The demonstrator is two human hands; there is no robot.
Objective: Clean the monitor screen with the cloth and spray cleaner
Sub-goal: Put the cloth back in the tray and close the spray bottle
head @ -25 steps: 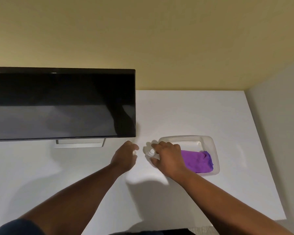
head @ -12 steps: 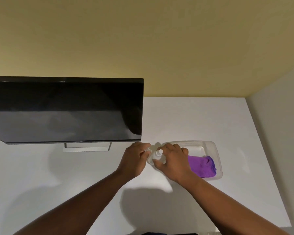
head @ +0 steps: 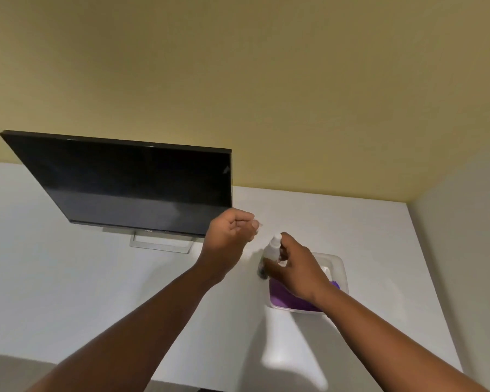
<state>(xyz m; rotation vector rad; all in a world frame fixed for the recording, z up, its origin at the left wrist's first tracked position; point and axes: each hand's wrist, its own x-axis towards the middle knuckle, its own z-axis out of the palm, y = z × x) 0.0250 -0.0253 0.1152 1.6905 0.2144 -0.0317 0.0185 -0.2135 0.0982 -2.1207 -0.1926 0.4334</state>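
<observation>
A black monitor (head: pixel 136 182) stands on a white desk (head: pixel 68 278), its dark screen tilted toward me. My right hand (head: pixel 297 267) grips a small white spray bottle (head: pixel 272 248) upright, just left of a clear tray (head: pixel 340 267). A purple cloth (head: pixel 283 297) lies in that tray, partly hidden by my right wrist. My left hand (head: pixel 228 239) is up near the monitor's lower right corner, fingers curled, pinching what looks like a small clear cap (head: pixel 257 223) at its fingertips.
A tan wall (head: pixel 266 94) runs behind the desk and a pale side wall (head: pixel 470 264) closes it on the right. The monitor's silver stand (head: pixel 160 244) sits under the screen. The desk's front edge is near the bottom of the view.
Both hands met at the bottle's top, then my left hand drew away up and left with the cap. My right hand has raised the bottle. The view has tilted.
</observation>
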